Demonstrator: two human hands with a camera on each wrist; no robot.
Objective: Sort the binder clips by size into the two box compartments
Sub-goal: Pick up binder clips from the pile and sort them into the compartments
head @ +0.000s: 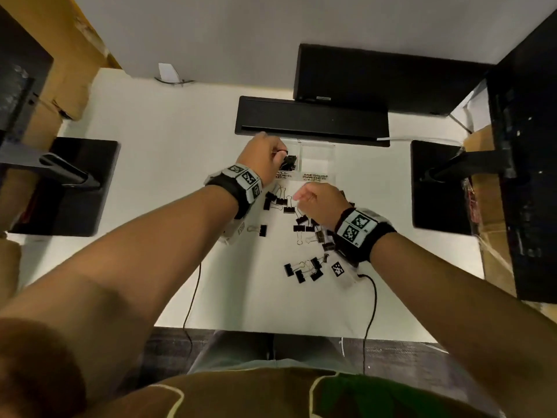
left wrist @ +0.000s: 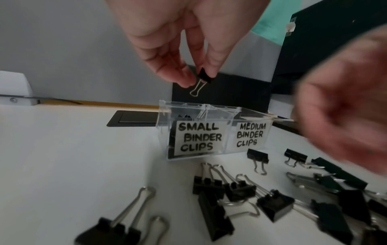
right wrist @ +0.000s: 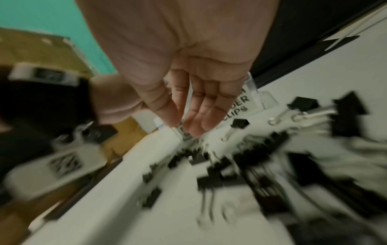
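While the left hand [left wrist: 184,38] pinches a small binder clip [left wrist: 203,77] just above the compartment labelled small [left wrist: 199,137], the right hand [right wrist: 188,79] hangs over the loose clips [head: 301,230] with fingers [right wrist: 196,119] straight and holding nothing. Some clips already lie in that compartment; the medium compartment [left wrist: 250,136] looks bare. Most of the sorting seems left, with many clips scattered on the table [head: 180,164].

Even indoor light, soft shadows. The head view is bent at its edges. Heavy motion blur is seen around the right hand [right wrist: 180,79]; clips [right wrist: 211,180] below it are smeared.
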